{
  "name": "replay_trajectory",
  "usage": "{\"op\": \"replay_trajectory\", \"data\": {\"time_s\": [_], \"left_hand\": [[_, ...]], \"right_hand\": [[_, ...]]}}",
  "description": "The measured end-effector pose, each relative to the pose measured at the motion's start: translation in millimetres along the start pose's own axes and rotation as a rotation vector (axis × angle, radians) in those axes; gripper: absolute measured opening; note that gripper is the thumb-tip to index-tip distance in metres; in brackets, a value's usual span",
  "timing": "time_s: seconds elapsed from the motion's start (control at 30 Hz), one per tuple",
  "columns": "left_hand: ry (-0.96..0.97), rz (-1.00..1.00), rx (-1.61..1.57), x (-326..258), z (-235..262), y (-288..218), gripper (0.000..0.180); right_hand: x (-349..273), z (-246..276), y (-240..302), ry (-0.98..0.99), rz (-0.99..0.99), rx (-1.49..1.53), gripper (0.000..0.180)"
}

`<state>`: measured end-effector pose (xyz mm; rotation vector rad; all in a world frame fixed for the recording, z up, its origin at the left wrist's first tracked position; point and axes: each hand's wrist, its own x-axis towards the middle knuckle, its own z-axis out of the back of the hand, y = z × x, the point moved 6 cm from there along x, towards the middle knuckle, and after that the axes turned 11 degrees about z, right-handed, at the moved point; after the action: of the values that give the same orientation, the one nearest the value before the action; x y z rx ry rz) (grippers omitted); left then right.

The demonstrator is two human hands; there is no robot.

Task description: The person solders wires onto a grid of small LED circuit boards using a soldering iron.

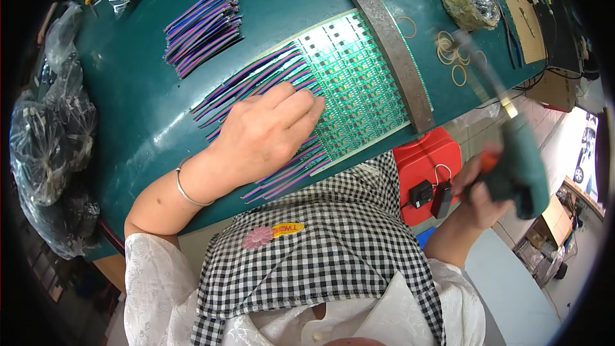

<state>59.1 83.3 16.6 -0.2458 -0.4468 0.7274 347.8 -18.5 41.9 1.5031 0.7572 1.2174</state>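
Observation:
A green circuit board panel (349, 80) lies on the green table, with rows of small parts and several multicoloured ribbon wires (246, 83) fanned out along its left edge. Across its right side rests a dark metal bar (392, 51). My left hand (266, 128) is over the wire ends at the board's edge, fingers pinched on wires there; the exact grip is hidden under the hand. Off the table's front right edge, my right hand (482, 197) grips a green soldering gun (524, 163) with an orange trigger. The gun is motion-blurred, its tip pointing up-left toward some rubber bands (459, 75).
A stack of ribbon wires (204, 32) lies at the back left. A round tin with a shiny foil-like inside (471, 3) stands at the back right. Plastic bags (51, 147) crowd the left edge. Below the right edge, a red stool (428, 148) carries black power adapters (421, 193).

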Motion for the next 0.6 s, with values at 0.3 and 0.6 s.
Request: {"op": "replay_trajectory", "data": {"time_s": [0.3, 0.6], "left_hand": [[0.052, 0.030, -0.023, -4, -1, 0, 0.033], [0.040, 0.019, -0.025, -2, -1, -1, 0.033]], "right_hand": [[-62, -32, -18, 0.090, -0.507, 0.225, 0.055], [-71, -28, -27, 0.152, -0.521, 0.168, 0.051]]}}
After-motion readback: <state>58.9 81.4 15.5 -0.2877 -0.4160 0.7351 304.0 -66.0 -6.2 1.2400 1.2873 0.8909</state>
